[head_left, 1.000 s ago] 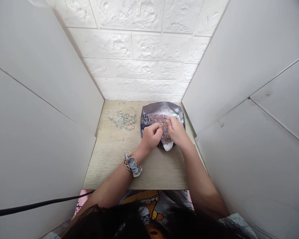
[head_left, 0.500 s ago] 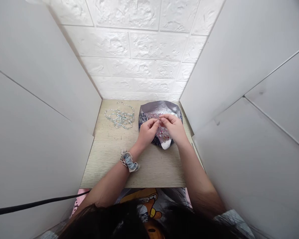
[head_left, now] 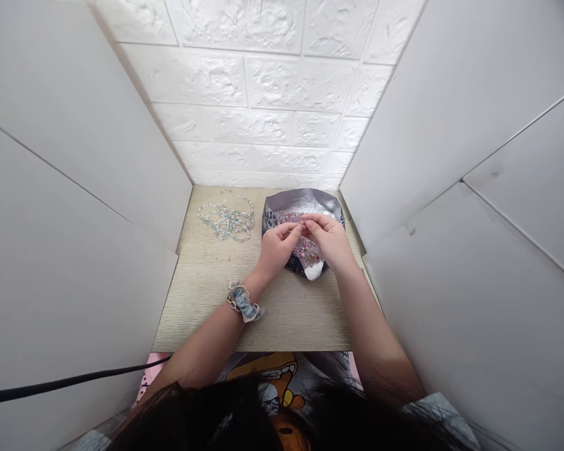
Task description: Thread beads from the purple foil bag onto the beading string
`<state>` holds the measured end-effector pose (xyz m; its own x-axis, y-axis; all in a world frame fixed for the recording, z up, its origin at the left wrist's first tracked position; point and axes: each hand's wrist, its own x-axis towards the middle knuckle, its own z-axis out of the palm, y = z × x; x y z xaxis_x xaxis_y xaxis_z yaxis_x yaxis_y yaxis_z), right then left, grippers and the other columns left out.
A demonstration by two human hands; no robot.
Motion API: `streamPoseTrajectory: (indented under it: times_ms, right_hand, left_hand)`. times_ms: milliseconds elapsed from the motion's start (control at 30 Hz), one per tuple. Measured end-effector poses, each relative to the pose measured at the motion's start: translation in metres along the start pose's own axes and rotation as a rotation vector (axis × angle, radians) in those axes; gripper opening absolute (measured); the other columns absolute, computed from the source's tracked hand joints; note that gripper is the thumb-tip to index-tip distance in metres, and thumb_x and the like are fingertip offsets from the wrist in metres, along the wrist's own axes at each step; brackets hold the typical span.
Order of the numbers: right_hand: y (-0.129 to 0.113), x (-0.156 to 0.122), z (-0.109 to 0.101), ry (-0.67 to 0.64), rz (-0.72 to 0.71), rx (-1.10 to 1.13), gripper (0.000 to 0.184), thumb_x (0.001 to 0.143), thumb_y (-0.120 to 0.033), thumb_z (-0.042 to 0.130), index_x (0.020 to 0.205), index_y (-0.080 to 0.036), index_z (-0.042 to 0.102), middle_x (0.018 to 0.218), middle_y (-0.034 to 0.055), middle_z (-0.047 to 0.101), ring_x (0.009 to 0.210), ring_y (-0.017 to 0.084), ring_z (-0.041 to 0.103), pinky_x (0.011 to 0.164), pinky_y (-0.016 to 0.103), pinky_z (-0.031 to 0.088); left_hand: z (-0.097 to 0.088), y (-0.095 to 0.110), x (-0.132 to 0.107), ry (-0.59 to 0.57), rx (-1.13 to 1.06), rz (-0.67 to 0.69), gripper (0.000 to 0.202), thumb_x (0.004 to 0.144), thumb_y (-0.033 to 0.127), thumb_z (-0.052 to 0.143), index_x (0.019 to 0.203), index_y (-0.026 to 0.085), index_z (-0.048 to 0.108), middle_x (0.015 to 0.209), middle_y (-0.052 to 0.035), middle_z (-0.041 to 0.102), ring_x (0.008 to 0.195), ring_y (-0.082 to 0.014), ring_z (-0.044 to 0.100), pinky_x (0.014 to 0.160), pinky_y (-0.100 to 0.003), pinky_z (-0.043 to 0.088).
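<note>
Above an open foil-lined bag [head_left: 303, 199], my two hands meet at the fingertips. My left hand [head_left: 281, 245] is closed in a pinch, with a blue scrunchie [head_left: 245, 303] and a chain bracelet [head_left: 232, 299] round its wrist. Opposite it, my right hand [head_left: 326, 238] pinches with thumb and forefinger. What lies between the fingertips is too small to make out. Inside the bag are many small pink, red and clear beads [head_left: 309, 252], partly hidden by my hands. A white patch [head_left: 314, 271] shows at the bag's near edge.
On the table [head_left: 207, 266], left of the bag, lies a tangled pale blue and white beaded strand [head_left: 230, 218]. White panels stand close on both sides, and a white brick-pattern wall [head_left: 249, 125] closes the back. A black cable [head_left: 75, 379] runs in at lower left.
My hands stay pinched together over the bag, with only slight finger movement at the right hand. The whole view has shifted very slightly.
</note>
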<state>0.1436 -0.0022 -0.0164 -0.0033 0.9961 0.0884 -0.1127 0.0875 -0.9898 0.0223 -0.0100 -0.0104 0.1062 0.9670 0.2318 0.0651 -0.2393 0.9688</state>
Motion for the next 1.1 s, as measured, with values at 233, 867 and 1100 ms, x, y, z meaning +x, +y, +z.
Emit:
streamPoseTrajectory:
  times_ms: [233, 867, 1100]
  right_hand:
    - [-0.004, -0.0036, 0.0028, 0.059, -0.097, -0.316, 0.018, 0.074, -0.026, 0.048, 0.086, -0.018, 0.058, 0.083, 0.0029, 0.063, 0.077, 0.013, 0.059, 0.075, 0.03, 0.048]
    - [-0.0051, -0.0061, 0.0027, 0.069, -0.183, -0.501, 0.018, 0.076, -0.024, 0.044, 0.085, -0.021, 0.06, 0.085, 0.0015, 0.064, 0.076, 0.014, 0.059, 0.075, 0.029, 0.046]
    - [-0.0086, -0.0073, 0.0028, 0.058, -0.196, -0.563, 0.019, 0.076, -0.024, 0.044, 0.085, -0.02, 0.061, 0.082, 0.0013, 0.064, 0.072, 0.013, 0.058, 0.073, 0.029, 0.044]
  left_hand:
    - [-0.0007, -0.0061, -0.0002, 0.033, 0.112, 0.001, 0.023, 0.075, 0.032, 0.051, 0.076, 0.013, 0.065, 0.074, -0.0039, 0.066, 0.068, -0.0128, 0.058, 0.063, -0.023, 0.043]
    - [-0.0024, -0.0069, 0.0002, -0.004, 0.261, 0.065, 0.023, 0.08, 0.03, 0.046, 0.082, 0.017, 0.065, 0.08, -0.0025, 0.067, 0.074, -0.0133, 0.058, 0.068, -0.023, 0.043]
    - [-0.0021, -0.0082, 0.0008, -0.004, 0.256, 0.065, 0.023, 0.08, 0.03, 0.047, 0.081, 0.017, 0.066, 0.078, -0.0023, 0.067, 0.073, -0.0133, 0.058, 0.069, -0.023, 0.043]
